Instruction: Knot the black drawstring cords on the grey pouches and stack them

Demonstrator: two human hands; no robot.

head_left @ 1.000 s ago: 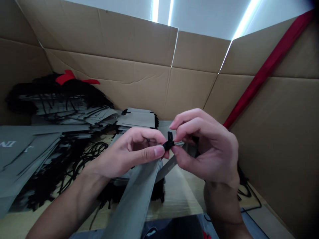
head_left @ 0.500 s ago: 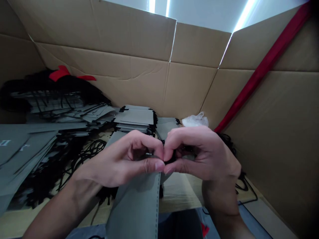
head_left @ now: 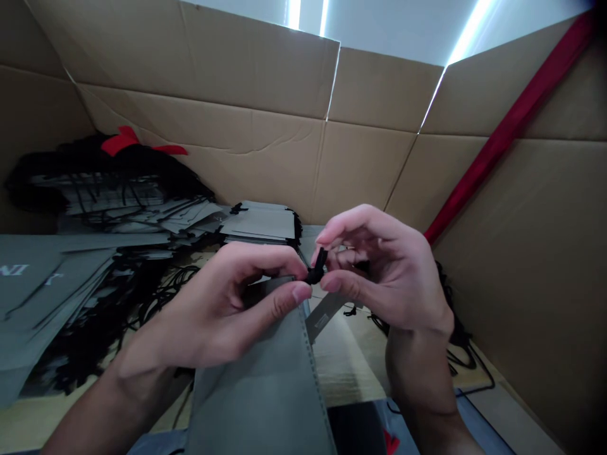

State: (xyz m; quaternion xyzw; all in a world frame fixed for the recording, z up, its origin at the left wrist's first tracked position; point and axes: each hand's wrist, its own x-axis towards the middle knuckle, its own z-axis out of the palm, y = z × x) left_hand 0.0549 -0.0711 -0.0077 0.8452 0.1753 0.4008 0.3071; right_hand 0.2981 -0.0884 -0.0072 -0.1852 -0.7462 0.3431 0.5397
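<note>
Head view: two hands, one gray bag, one black knot.
The left hand pinches the gray bag at its top corner, by the black knot. One right hand, fingers curled, has its thumb by the knot; I cannot tell if it grips.

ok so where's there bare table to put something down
The barest patch is pale tabletop between the held grey piece and the right hand's wrist. It's crowded on the left, under grey stacks, and beyond that wrist, where black cords lie.
</note>
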